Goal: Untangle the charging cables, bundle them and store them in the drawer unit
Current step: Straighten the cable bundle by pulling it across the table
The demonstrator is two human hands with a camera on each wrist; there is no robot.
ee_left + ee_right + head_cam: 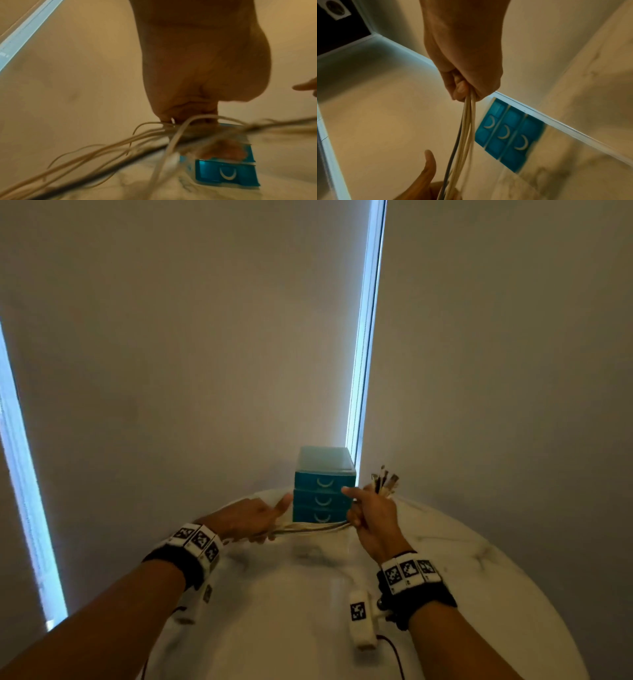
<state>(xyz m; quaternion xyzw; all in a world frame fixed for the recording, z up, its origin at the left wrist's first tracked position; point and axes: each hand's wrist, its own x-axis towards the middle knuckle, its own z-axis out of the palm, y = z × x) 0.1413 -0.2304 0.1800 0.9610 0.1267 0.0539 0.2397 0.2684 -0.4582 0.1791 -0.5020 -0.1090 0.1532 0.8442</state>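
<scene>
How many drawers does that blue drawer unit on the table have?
3, stacked one above the other in the blue drawer unit: top drawer, middle drawer and bottom drawer. All look closed; the cables cross just in front of the bottom one.

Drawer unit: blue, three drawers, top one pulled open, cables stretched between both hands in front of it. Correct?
Not quite. The drawer unit has all three drawers closed, as the head view shows. The rest holds: the left hand and right hand hold the cables stretched between them in front of it.
</scene>
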